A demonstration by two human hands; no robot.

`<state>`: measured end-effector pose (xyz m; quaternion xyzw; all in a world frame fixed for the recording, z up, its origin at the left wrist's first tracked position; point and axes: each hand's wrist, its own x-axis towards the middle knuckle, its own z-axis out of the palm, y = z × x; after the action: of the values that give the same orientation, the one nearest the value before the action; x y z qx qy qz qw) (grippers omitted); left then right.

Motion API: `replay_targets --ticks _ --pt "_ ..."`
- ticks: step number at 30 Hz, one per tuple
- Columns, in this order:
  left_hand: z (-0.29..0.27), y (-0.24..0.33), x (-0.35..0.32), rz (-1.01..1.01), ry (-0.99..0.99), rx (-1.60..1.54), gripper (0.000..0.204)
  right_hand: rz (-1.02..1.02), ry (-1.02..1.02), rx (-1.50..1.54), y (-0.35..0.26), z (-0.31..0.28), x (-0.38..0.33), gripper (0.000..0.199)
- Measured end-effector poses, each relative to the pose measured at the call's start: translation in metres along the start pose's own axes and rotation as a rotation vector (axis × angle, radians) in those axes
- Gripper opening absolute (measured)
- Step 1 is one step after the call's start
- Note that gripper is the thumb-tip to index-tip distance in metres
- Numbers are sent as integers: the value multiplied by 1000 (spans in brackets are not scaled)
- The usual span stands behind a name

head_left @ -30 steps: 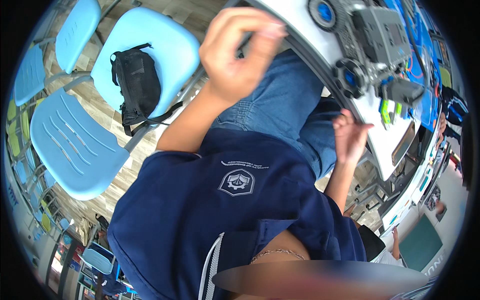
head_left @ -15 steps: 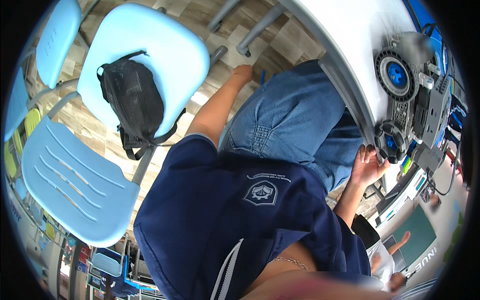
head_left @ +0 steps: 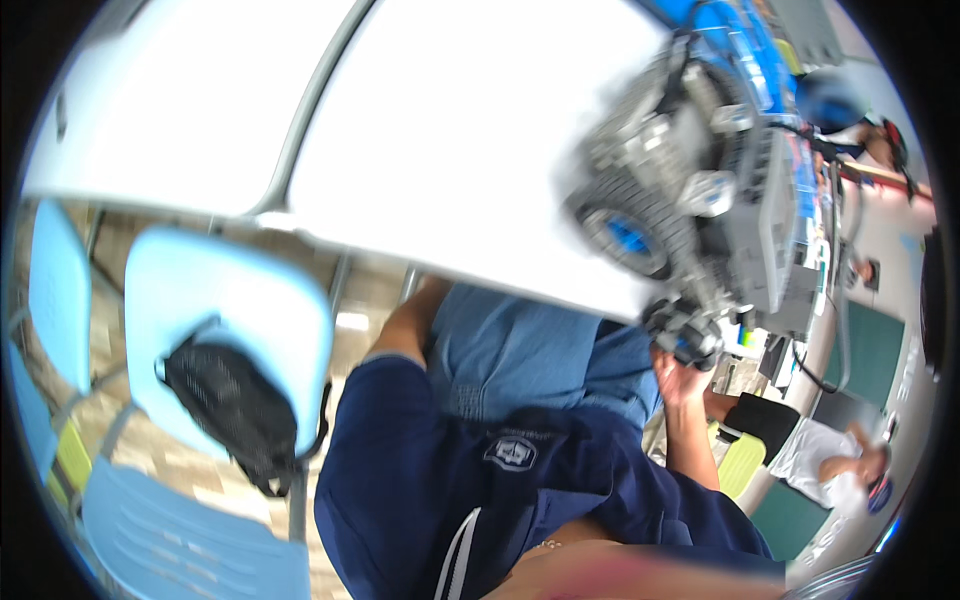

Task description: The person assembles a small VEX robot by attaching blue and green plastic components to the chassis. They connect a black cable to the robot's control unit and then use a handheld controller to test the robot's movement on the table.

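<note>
A grey brick-built wheeled vehicle (head_left: 700, 190) with blue-hubbed tyres stands on the white table (head_left: 450, 150), near its edge. My right hand (head_left: 678, 375) reaches up from below that edge and touches a small wheel at the vehicle's lower end; motion blur hides whether the fingers grip it. My left forearm (head_left: 410, 325) runs up beneath the tabletop, and the table hides the hand. I am seated in blue jeans (head_left: 520, 355) and a navy shirt (head_left: 450, 480).
A light blue chair (head_left: 220, 300) with a black backpack (head_left: 235, 410) hung on it stands to my left, with more blue chairs beyond. Another person (head_left: 830, 450) in white sits at the lower right, beside a yellow-green seat (head_left: 738, 462).
My left hand dropped from the table's edge and went under the table, out of sight. The view swung so the table and vehicle fill the top. My right hand stayed by the vehicle's lower wheel.
</note>
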<state>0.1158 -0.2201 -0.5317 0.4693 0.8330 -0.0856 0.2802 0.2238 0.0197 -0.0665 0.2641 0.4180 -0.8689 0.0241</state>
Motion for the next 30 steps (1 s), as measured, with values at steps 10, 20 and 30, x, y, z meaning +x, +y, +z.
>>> replay_targets --ticks 10,20,30 --pt "6 8 30 -15 -155 -156 36 -135 435 -150 19 -14 -15 55" --pt "5 -13 37 -154 -175 -343 33 -137 -266 186 19 -5 1 66" --pt "-85 -70 -14 -483 96 -692 31 -59 -187 74 21 23 14 38"
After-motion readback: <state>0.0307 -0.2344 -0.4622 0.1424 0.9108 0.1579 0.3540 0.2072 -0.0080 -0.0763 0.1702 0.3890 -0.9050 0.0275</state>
